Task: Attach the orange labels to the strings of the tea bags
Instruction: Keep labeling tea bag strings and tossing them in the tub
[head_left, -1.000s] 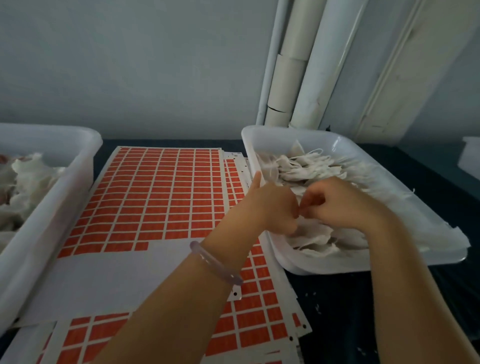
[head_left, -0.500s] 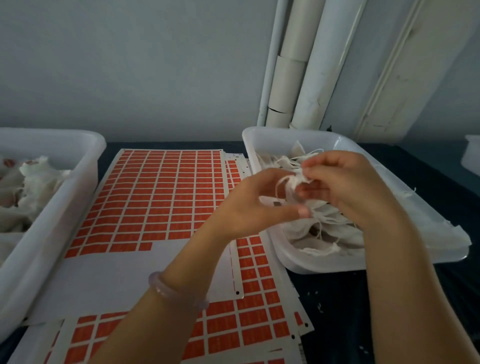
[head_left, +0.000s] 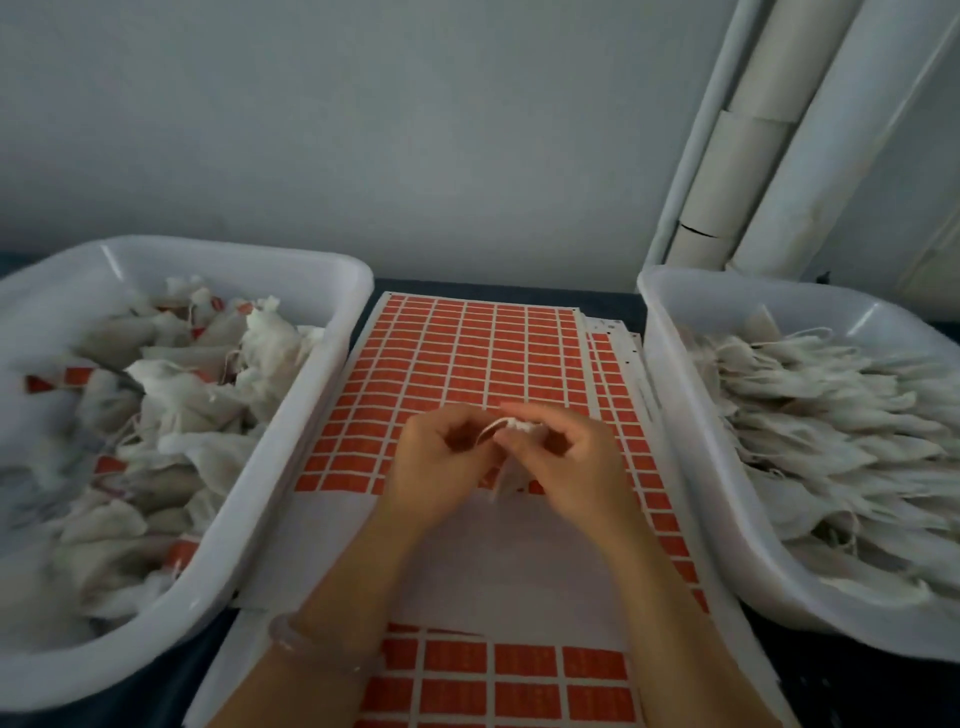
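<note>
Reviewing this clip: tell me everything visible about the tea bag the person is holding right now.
The tea bag is a small white pouch of thin, gauzy-looking fabric, crumpled at the top and hanging limp below. It is held above the orange label sheet, midway between the two white trays. The right hand pinches its gathered top; the left hand grips its pale string just beside it. No orange label shows on it. Motion blur hides finer detail.

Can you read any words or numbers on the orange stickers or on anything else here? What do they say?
No text here can be read.
Orange labels on the sheet: faint darker marks that may be print, too small and blurred to read.
Labels on the tea bags in the left tray: blurred, nothing readable.
Tea bags in the right tray, both trays and the pipes: no writing visible.
</note>
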